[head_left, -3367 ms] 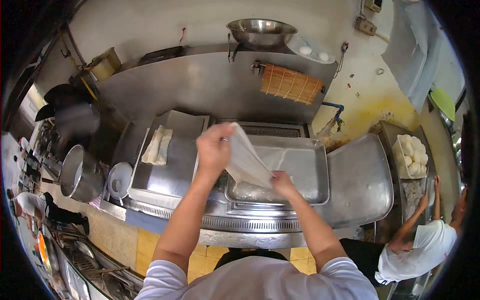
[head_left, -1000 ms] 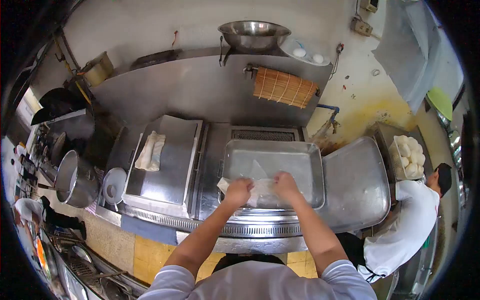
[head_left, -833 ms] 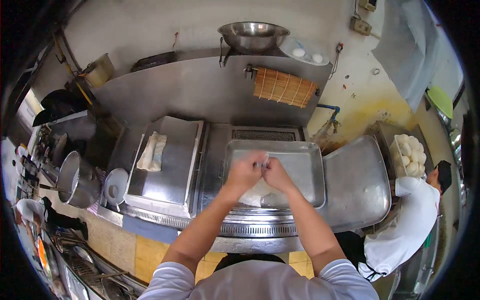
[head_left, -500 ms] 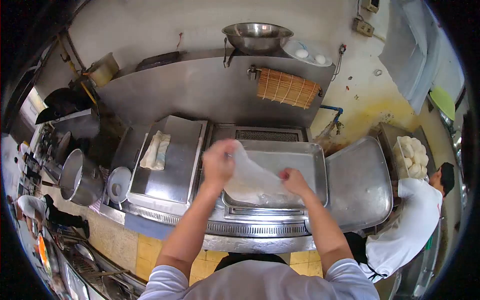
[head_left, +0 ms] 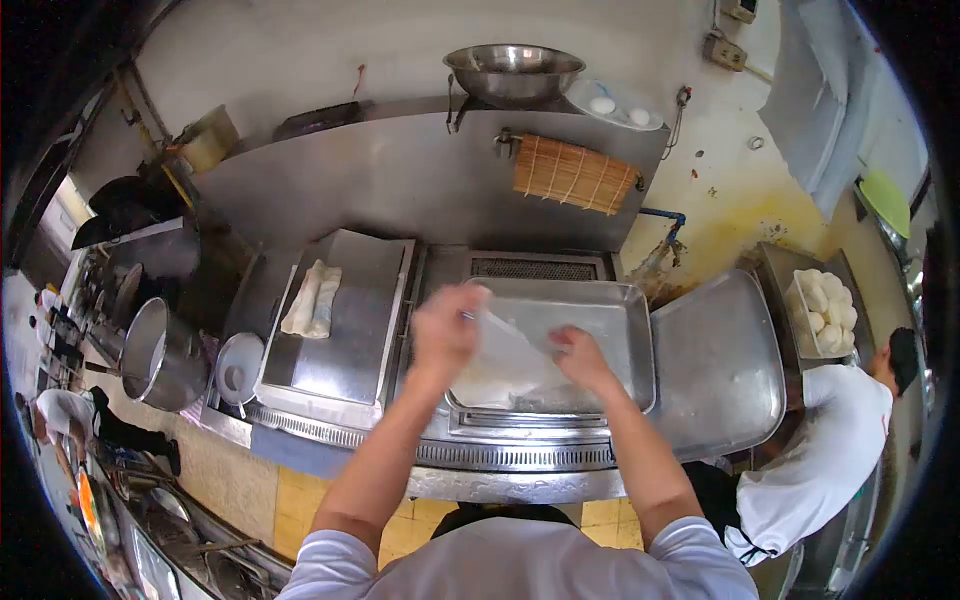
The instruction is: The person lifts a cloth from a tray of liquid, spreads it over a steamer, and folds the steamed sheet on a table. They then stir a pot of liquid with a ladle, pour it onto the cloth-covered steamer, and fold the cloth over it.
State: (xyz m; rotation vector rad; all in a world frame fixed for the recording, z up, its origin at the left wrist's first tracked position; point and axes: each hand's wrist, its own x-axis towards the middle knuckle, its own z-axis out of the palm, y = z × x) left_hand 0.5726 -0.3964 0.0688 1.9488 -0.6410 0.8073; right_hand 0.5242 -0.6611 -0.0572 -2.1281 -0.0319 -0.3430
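Over a shallow rectangular metal tray (head_left: 603,312), a thin translucent white sheet (head_left: 508,350), which looks like a rice noodle sheet, hangs between my two hands. My left hand (head_left: 446,328), slightly blurred, is closed on the sheet's upper left end. At the other end my right hand (head_left: 583,360) pinches the sheet's right edge, lower than the left. Part of the sheet lies on the tray bottom. To the left, two folded white rolls (head_left: 313,302) lie side by side on a steel tray surface (head_left: 350,345).
Right of the tray leans a large metal lid (head_left: 718,365). A co-worker (head_left: 815,460) stands close on the right, near a box of white buns (head_left: 825,312). At left are a deep pot (head_left: 160,355) and a plate (head_left: 238,368). A steel bowl (head_left: 515,75) sits on the shelf.
My right hand has moved slightly left and up, bringing the sheet's right edge nearer my left hand. My left hand has shifted slightly, and the sheet spans a shorter width.
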